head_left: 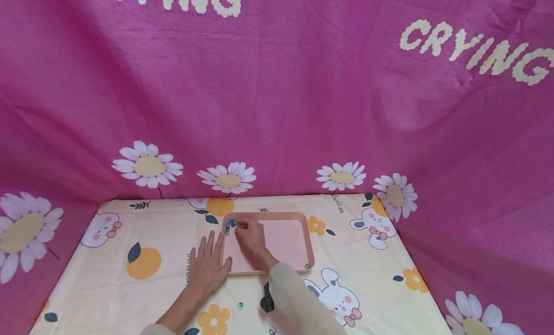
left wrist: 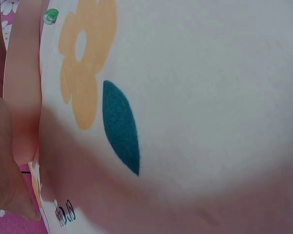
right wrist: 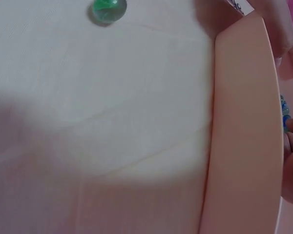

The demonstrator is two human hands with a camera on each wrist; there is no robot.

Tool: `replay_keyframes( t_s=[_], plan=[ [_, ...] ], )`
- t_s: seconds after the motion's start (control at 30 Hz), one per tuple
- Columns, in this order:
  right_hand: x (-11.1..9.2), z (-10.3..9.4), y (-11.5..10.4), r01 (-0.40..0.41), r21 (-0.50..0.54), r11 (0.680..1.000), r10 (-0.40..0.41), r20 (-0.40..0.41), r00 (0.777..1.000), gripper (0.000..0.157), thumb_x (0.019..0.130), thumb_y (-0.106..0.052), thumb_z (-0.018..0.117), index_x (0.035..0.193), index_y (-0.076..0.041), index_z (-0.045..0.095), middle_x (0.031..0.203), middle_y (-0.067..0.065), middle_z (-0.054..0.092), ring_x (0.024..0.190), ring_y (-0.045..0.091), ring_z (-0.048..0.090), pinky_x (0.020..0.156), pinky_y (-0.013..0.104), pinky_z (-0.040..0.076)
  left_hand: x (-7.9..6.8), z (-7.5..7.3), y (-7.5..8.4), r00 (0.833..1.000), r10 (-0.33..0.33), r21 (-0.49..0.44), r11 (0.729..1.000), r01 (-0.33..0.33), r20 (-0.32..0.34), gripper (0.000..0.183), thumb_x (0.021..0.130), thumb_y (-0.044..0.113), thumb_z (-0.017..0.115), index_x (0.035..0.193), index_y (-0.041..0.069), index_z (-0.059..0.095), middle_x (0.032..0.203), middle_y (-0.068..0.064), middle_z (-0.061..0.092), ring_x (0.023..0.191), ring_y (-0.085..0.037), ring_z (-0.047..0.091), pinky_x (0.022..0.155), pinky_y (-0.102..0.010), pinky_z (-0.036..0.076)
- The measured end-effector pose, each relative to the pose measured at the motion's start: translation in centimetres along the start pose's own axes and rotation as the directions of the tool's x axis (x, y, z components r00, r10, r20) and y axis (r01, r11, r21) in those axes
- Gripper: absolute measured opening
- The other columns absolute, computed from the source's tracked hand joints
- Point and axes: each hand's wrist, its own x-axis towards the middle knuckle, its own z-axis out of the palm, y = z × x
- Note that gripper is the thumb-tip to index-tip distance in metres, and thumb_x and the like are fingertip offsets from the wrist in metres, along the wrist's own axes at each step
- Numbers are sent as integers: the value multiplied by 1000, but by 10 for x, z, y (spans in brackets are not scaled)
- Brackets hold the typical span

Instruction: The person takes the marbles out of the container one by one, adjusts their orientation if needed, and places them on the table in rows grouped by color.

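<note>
At the lower centre of the head view, we have one loose green marble (head_left: pixel 240 305) lying on the patterned tablecloth (head_left: pixel 173 229), outside the tray and apart from both hands. Right of it, beside our right sleeve (head_left: pixel 298 296), sits a dark object (head_left: pixel 267 299) that we cannot identify. Farther up, another green marble (head_left: pixel 307 266) rests inside the pink tray (head_left: pixel 281 243), at its lower right corner.

Our left hand (head_left: pixel 207 263) lies flat along the tray's left side, fingers straight and spread, clasping nothing; whether it presses on the rim we cannot tell. Our right hand (head_left: pixel 251 239) reaches over the tray, its fingers bent and drawn together near the upper left corner. There the blue and green marbles (head_left: pixel 232 224) sit bunched, right by the fingertips; we cannot see whether one is pinched between them.

We judge the step in hand to be placing or arranging marbles in that corner. The next move seems to call for a light fingertip touch that leaves the neighbours unjostled, with the two stray marbles yet to join them. Behind everything, the magenta curtain (head_left: pixel 281 109) fills the upper frame.
</note>
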Motion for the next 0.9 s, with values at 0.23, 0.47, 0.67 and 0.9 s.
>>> replay_keyframes(
  t_s=[0.23,0.47,0.67,0.9],
  plan=[
    [3,3,-3,-34,-36,999,33,-10,999,26,87,0,65,109,-7,78,91,-1,73,79,9,62,77,26,55,1,0,1,1000,1,5,1000,-1,9,77,95,44,57,158,9,28,162,-19,21,147,-43,17,113,-67,12],
    [5,5,-7,-50,-46,998,50,-14,999,28,86,2,63,110,-4,77,93,3,74,79,12,63,76,27,56,0,0,2,999,-18,8,1000,18,30,77,96,45,55,159,10,27,163,-19,19,148,-43,16,114,-67,11],
    [8,7,-5,-2,-75,997,2,-10,1000,24,86,1,65,106,-4,77,94,4,74,78,11,63,77,27,56,0,0,-1,999,-31,11,999,31,40,77,96,46,53,159,10,25,164,-19,17,148,-43,14,114,-66,9],
    [11,4,-3,39,-96,995,-39,5,999,22,87,3,64,104,-2,78,93,4,72,79,13,62,75,25,55,0,0,0,999,-12,6,1000,11,32,77,96,45,54,158,9,27,163,-19,19,148,-43,15,114,-67,12]
  ],
)
